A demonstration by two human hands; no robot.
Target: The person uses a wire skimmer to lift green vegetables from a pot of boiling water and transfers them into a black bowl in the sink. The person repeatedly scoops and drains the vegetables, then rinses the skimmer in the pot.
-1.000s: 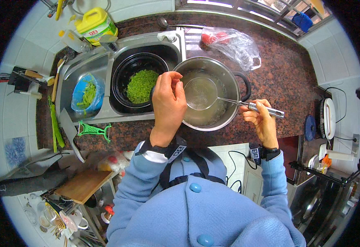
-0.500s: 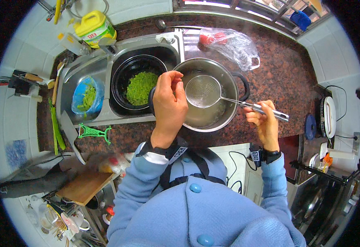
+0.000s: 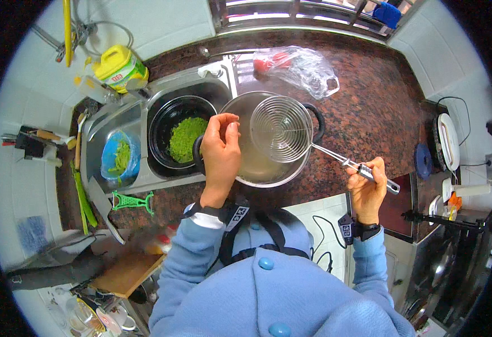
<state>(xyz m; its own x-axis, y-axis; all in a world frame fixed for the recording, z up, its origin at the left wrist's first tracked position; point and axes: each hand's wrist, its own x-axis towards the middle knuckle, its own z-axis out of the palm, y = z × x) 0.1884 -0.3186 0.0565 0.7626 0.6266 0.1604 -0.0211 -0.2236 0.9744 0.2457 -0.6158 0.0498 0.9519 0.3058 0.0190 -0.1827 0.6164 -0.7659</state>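
Note:
My right hand (image 3: 369, 194) grips the grey handle of a round wire skimmer (image 3: 279, 128). Its spiral mesh bowl hangs over the steel pot (image 3: 243, 178), which has dark side handles and holds cloudy liquid. At the pot's left side hovers my left hand (image 3: 221, 157), fingers curled in toward the thumb; anything inside them is hidden. Left of that hand, a black bowl (image 3: 160, 121) of finely chopped greens (image 3: 188, 137) sits in the right sink basin. A blue bag (image 3: 111, 154) with green pieces lies in the left basin.
A knife (image 3: 102, 208) lies at the counter's front left edge, beside a green peeler (image 3: 133, 202) and long green stalks (image 3: 83, 196). A yellow jug (image 3: 119, 67) stands behind the sink. Behind the pot lies a clear plastic bag (image 3: 302, 70) with something red.
The skimmer has risen, its mesh now looking larger over the pot's right part. My right hand has moved slightly right and down. The whole view has shifted; my left hand keeps its curled shape.

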